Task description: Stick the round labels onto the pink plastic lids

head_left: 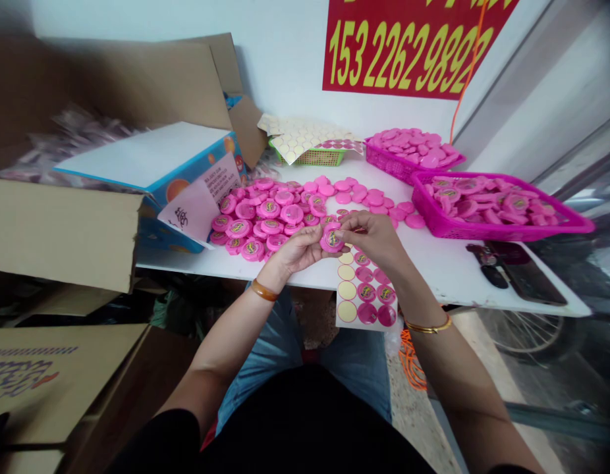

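My left hand (301, 251) holds a pink round plastic case (331, 240) up above the table's front edge. A printed round label with yellow lettering shows on its face. From the other side my right hand (373, 236) has thumb and fingers closed together at the case's upper right edge, touching the label. Below the hands a sheet of round stickers (367, 293) hangs over the table edge; its left column is bare pale circles, the others dark pink labels. Left of the hands lies a pile of labelled pink cases (270, 217). Plain pink cases (357, 191) lie behind.
At right stand a magenta basket (433, 227) and a purple basket (391, 164), both filled with pink cases. A green basket (317, 157) carries sticker sheets. A phone (527, 273) and keys (493, 266) lie at the right. A blue box (186, 171) and cardboard cartons (62, 230) crowd the left.
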### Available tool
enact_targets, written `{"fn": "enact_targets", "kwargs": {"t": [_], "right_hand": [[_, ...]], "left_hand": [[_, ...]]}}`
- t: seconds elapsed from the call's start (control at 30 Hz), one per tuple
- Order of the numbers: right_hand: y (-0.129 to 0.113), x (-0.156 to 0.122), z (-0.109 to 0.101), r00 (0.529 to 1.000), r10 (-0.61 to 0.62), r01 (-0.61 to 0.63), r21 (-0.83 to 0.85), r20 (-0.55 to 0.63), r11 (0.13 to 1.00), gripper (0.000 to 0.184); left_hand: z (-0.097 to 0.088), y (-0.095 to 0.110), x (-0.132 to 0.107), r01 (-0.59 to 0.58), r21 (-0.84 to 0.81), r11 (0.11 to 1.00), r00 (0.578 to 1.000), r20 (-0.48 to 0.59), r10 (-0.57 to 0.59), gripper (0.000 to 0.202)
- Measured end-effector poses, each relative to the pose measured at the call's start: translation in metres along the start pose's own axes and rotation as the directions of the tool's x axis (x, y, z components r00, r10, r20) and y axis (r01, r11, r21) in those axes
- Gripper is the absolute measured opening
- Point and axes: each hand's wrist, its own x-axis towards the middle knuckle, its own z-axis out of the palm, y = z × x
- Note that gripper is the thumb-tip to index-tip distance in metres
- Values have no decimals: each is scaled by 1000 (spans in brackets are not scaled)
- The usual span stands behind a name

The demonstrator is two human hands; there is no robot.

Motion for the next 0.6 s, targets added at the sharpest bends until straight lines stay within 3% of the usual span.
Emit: {"fn": "enact_targets", "kwargs": {"t": [0.4, 0.6], "right_hand": [[6, 2, 1, 999, -38, 39, -43, 9, 998, 19], [9, 2, 2, 993, -117, 111, -184, -25, 977, 16]], "left_hand": [[0, 0, 0, 29, -52, 998, 999, -30, -31, 13], [1, 0, -1, 58, -40, 998, 997, -50, -60, 13]]}}
